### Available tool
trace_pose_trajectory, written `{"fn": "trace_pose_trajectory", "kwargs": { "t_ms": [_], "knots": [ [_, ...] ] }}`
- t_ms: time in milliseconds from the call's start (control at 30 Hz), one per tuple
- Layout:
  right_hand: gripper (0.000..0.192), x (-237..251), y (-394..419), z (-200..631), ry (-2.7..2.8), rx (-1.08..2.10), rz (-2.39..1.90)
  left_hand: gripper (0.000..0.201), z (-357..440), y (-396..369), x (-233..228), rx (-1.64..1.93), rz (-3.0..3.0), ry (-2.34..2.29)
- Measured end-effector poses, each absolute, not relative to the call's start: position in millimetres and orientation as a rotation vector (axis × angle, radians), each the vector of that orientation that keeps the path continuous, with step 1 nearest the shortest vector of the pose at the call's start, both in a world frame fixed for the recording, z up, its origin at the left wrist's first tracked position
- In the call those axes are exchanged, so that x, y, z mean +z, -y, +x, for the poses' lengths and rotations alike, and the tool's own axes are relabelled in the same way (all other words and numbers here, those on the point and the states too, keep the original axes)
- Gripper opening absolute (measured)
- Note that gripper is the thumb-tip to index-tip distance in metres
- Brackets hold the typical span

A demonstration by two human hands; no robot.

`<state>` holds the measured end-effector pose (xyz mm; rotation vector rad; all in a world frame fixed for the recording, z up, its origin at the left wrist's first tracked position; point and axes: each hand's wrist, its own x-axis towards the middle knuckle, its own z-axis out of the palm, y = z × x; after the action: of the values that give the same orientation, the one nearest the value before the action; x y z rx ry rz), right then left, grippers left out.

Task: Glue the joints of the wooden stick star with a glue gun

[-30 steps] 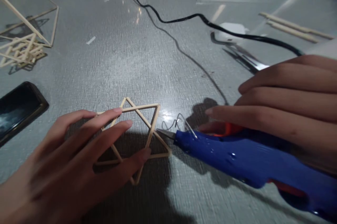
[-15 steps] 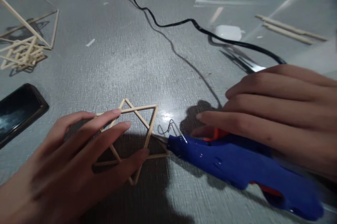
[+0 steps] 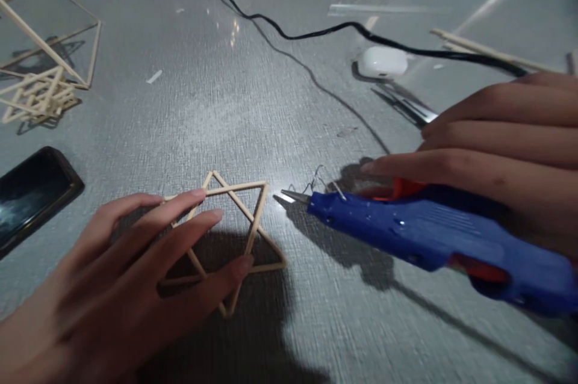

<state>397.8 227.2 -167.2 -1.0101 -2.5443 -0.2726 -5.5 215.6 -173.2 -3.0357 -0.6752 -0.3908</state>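
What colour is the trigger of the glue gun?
The trigger is orange-red, on the blue glue gun in the right hand; head view shows it.

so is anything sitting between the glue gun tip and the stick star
Nothing visible does. The glue gun nozzle points at the stick star across a short bare stretch of table. The left hand presses the star's left part, away from that gap; the right hand holds the gun.

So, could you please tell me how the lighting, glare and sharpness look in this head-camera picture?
Head view: dim overall, with a bright glare spot on the table by the glue gun nozzle; the left hand throws a dark shadow under the stick star; the right hand and frame edges look soft and stretched.
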Motion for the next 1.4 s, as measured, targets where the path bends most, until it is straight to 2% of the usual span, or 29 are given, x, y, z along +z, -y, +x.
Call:
{"fn": "trace_pose_trajectory", "kwargs": {
  "t_ms": [167, 633, 800, 1067, 1233, 1400],
  "knots": [
    [0.029, -170, -230, 388, 2.555, -0.250, -0.846, 0.065, -3, -212, -173, -0.340, -3.012, 0.739],
    [0.038, -169, -228, 382, 2.587, -0.214, -0.887, 0.064, 6, -206, -165, -0.243, -3.040, 0.832],
    [0.032, -169, -230, 382, 2.584, -0.213, -0.860, 0.068, 6, -207, -166, -0.270, -3.017, 0.767],
    [0.048, -168, -233, 383, 2.608, -0.241, -0.824, 0.065, 6, -208, -164, -0.281, -3.021, 0.756],
    [0.046, -169, -235, 386, 2.613, -0.298, -0.842, 0.062, 6, -206, -164, -0.239, -3.037, 0.823],
    [0.053, -173, -233, 397, 2.507, -0.474, -1.053, 0.063, 0, -207, -169, -0.269, -3.035, 0.834]
  ]
}}
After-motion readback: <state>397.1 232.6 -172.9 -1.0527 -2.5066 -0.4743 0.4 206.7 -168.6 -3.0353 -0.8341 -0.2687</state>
